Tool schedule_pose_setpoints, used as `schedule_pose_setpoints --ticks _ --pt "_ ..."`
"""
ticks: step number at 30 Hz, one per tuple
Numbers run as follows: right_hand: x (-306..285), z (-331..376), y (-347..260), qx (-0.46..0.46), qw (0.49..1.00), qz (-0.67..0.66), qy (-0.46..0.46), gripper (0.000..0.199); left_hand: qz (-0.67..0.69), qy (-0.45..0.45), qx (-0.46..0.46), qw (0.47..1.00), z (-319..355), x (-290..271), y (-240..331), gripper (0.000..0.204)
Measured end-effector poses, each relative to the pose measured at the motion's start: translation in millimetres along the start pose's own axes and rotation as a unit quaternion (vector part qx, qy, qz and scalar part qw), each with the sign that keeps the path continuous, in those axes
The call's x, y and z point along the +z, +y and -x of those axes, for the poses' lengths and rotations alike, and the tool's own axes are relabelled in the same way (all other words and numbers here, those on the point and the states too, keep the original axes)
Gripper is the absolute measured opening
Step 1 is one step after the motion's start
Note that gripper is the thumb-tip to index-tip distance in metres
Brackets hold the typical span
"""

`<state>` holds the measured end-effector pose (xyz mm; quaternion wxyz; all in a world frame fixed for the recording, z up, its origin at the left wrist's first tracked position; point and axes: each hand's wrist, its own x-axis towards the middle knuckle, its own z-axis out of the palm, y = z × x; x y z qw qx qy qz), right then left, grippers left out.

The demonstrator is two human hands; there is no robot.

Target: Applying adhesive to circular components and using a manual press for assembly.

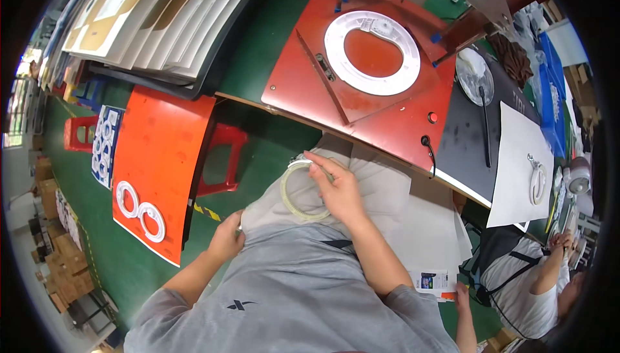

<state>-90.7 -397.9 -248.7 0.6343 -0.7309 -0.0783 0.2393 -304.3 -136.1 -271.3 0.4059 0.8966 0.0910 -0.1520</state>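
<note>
While the left hand (226, 240) rests closed against the grey shirt hem at about eight o'clock, the right hand (339, 191) pinches a thin translucent ring (297, 198) on the lap, at its three o'clock edge. It looks light, flexible and easily kinked, best held at its rim; a white ring (372, 52) sits on the red tabletop jig (400, 120) at twelve.

Green floor (129, 262) throughout, with a yellow-black hazard stripe (208, 211) near a red plastic stool (223, 159). Green workbench (258, 43) carries a red jig plate (303, 82), with a stack of printed cardboard sheets (161, 10) at its left end. Cardboard boxes (58, 269) line the far left; daylight enters there through a window (13, 114).
</note>
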Motion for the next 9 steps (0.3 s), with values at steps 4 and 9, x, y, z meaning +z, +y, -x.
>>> schedule_pose_setpoints --ticks 4,9 --pt "0.0 -6.0 3.3 0.008 1.0 -0.012 0.0 0.034 -0.015 -0.055 -0.088 0.995 -3.9 -16.6 -1.7 0.052" --pt "3.8 -11.2 4.2 0.031 0.999 -0.022 -0.018 0.035 -0.035 -0.134 -0.122 0.983 -3.1 -33.8 5.1 0.053"
